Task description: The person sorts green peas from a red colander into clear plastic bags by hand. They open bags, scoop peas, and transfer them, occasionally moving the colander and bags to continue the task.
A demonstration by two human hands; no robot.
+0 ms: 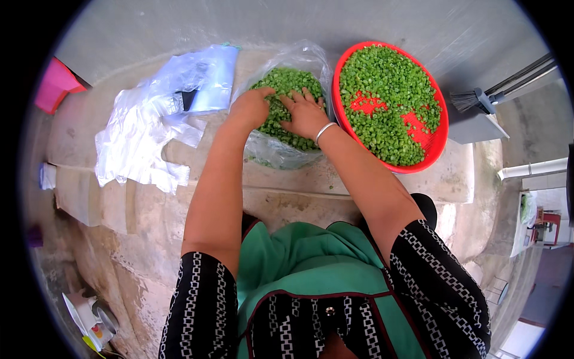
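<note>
A clear plastic bag [281, 152] lies open on a concrete ledge, filled with chopped green vegetable pieces [288, 81]. My left hand [251, 107] is curled down into the greens at the bag's left side. My right hand [306, 113], with a silver bangle on the wrist, lies flat with fingers spread on the greens at the bag's right side. Right of the bag sits a red plastic basket [443, 140] with more of the same chopped greens [388, 78], its red bottom showing through in two spots.
A heap of empty clear plastic bags [152, 125] lies left of the filled bag. A pink object [55, 84] is at far left. A broom [475, 100] leans at right, a white pipe [532, 169] below it. Cups and utensils [92, 320] lie lower left on the ground.
</note>
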